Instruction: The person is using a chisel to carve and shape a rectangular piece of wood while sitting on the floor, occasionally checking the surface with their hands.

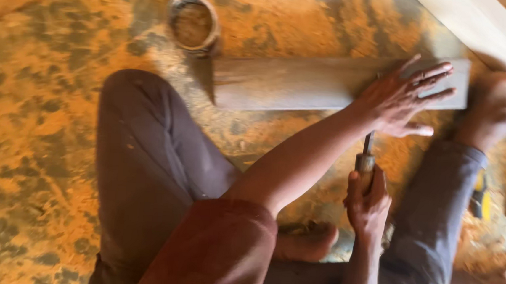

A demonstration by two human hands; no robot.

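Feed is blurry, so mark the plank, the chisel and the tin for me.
plank (287, 82), head view, middle of its top face.
chisel (365, 162), head view, handle top above the right hand's grip.
tin (193, 24), head view, its open inside.

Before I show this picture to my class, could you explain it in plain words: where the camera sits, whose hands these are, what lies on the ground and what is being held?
There is no machine here. The one picture comes from a camera worn on a person's head, looking down at their own arms and legs as they sit on a floor covered in orange sawdust. The left hand lies flat, fingers spread, on a grey wooden plank resting on the floor. The right hand grips the handle of a chisel-like tool, its metal end pointing toward the plank. A small round tin stands beyond the plank. A bare foot rests by the plank's right end. The picture is blurred, so finer detail is unclear.
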